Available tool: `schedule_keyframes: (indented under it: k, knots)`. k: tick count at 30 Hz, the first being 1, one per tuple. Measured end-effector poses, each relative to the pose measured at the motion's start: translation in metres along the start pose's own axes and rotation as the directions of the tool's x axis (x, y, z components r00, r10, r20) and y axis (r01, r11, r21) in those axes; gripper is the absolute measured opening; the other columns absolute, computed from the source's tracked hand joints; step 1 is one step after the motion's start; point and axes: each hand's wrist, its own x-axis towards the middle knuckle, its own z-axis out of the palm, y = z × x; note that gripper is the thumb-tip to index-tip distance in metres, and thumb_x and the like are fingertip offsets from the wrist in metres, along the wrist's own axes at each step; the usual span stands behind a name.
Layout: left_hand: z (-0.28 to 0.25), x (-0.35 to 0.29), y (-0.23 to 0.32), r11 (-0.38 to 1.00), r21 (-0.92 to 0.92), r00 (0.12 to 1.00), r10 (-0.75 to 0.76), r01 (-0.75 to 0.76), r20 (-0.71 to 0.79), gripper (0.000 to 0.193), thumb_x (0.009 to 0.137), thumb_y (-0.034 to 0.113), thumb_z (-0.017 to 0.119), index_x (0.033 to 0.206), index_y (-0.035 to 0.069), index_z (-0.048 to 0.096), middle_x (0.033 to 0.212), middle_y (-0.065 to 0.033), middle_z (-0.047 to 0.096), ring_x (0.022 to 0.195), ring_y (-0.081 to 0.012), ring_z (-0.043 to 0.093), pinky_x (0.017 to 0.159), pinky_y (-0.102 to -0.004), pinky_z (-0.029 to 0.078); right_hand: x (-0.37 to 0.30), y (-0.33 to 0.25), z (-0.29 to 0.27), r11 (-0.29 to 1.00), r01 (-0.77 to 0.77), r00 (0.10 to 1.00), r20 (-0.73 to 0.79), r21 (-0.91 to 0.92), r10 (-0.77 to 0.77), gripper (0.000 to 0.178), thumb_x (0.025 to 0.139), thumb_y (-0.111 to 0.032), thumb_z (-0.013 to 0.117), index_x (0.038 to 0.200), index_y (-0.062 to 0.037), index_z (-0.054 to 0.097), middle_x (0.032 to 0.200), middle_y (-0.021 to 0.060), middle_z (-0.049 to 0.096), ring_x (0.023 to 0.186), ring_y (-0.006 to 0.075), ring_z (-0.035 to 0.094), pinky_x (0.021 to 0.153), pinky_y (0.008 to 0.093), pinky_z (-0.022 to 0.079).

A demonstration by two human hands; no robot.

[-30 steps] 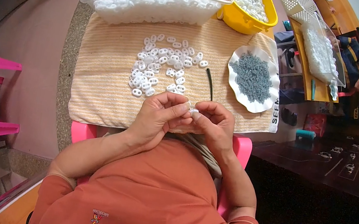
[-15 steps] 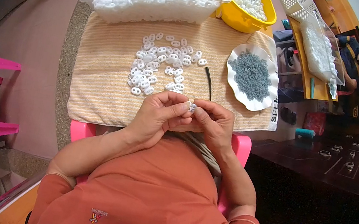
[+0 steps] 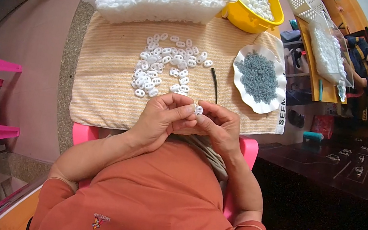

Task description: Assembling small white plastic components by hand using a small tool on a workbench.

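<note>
left hand [image 3: 164, 116] | fingers closed tighter over small white piece [image 3: 198, 110] | right hand [image 3: 217, 123] shift seemingly slight

White pieces [image 3: 165, 70], striped tan cloth [image 3: 106, 81], yellow bowl [image 3: 254, 21].

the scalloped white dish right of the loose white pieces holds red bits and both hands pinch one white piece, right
Not quite. The head view shows the white dish holding grey-blue bits, not red. The rest stands: it lies right of the loose white pieces, and the left hand and right hand pinch one white piece.

We wear an orange long-sleeved top [image 3: 153, 208] with a small printed emblem [image 3: 101, 221] at the chest; our forearms are bare.
</note>
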Motion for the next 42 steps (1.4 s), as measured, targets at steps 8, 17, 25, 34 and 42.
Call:
schedule_keyframes:
  k: [8, 17, 25, 34, 42]
  knots:
    - [-0.001, -0.001, 0.001, 1.000, 0.031, 1.000, 0.007, -0.007, -0.010, 0.017, 0.090, 0.007, 0.065, 0.104, 0.000, 0.059, 0.092, -0.0073, 0.066, 0.081, -0.0131, 0.066, 0.075, -0.0248, 0.057, -0.003, -0.013, 0.004, 0.999, -0.032, 0.999, -0.045, -0.034, 0.030, 0.031, 0.088, -0.001, 0.064, 0.118, 0.0055, 0.059, 0.101, 0.0097, 0.067, 0.088, 0.0132, 0.064, 0.077, 0.0264, 0.054]
    - [0.000, -0.002, 0.001, 0.997, 0.071, 0.999, 0.008, -0.005, -0.046, 0.018, 0.090, 0.007, 0.064, 0.106, -0.001, 0.060, 0.093, -0.0070, 0.065, 0.082, -0.0134, 0.065, 0.077, -0.0252, 0.056, -0.002, -0.010, -0.002, 0.999, 0.008, 1.000, -0.026, -0.052, -0.009, 0.033, 0.089, -0.002, 0.064, 0.121, 0.0051, 0.058, 0.101, 0.0128, 0.068, 0.085, 0.0181, 0.068, 0.077, 0.0276, 0.055]
    - [-0.002, -0.001, 0.000, 0.997, 0.072, 1.000, 0.009, -0.007, -0.024, 0.019, 0.090, 0.007, 0.064, 0.107, -0.002, 0.060, 0.095, -0.0079, 0.066, 0.083, -0.0131, 0.065, 0.076, -0.0246, 0.056, -0.002, -0.009, -0.002, 0.999, 0.017, 1.000, -0.010, -0.034, -0.017, 0.033, 0.089, -0.001, 0.064, 0.121, 0.0052, 0.058, 0.102, 0.0134, 0.068, 0.086, 0.0185, 0.068, 0.079, 0.0280, 0.055]
    - [0.001, -0.003, 0.002, 0.998, 0.065, 1.000, -0.003, 0.004, -0.017, 0.018, 0.091, 0.007, 0.063, 0.106, -0.002, 0.060, 0.096, -0.0083, 0.066, 0.082, -0.0125, 0.065, 0.076, -0.0246, 0.056, -0.002, -0.006, -0.005, 1.000, -0.015, 1.000, 0.012, 0.026, 0.015, 0.033, 0.090, -0.001, 0.061, 0.123, 0.0056, 0.056, 0.101, 0.0171, 0.068, 0.087, 0.0212, 0.069, 0.079, 0.0302, 0.056]
    - [0.001, -0.002, 0.000, 0.998, 0.064, 1.000, -0.004, 0.006, -0.023, 0.019, 0.091, 0.007, 0.064, 0.107, -0.002, 0.059, 0.095, -0.0079, 0.066, 0.082, -0.0123, 0.065, 0.076, -0.0243, 0.056, -0.003, -0.012, 0.000, 0.997, -0.024, 0.999, 0.028, 0.070, 0.022, 0.034, 0.090, -0.001, 0.063, 0.123, 0.0055, 0.056, 0.101, 0.0154, 0.068, 0.090, 0.0194, 0.068, 0.081, 0.0293, 0.055]
